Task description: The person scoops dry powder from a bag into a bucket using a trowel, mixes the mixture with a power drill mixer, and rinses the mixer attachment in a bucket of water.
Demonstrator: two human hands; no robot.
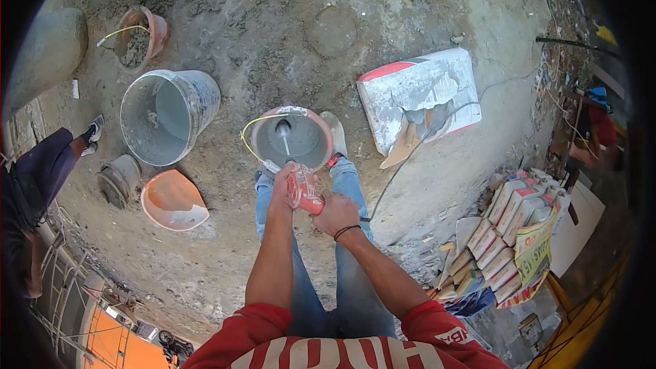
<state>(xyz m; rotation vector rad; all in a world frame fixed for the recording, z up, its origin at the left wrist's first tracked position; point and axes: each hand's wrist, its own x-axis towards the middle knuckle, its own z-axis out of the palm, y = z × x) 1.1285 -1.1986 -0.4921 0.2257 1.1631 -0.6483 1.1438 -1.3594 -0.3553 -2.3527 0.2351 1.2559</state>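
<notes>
Both of my hands hold a red power drill in front of my legs. My left hand is closed round its front part, and my right hand is closed at the rear grip. A mixing paddle runs from the drill down into a bucket of grey wet mix between my feet. That bucket has a reddish rim and a yellow-covered wire handle. A dark cord trails off to the right, passing over a torn cement bag that lies on the ground.
Left of me are a large grey-smeared bucket, an orange basin, a small grey pail and a bucket of dirt. A person stands at the far left. Stacked bags sit at lower right, with another person beyond.
</notes>
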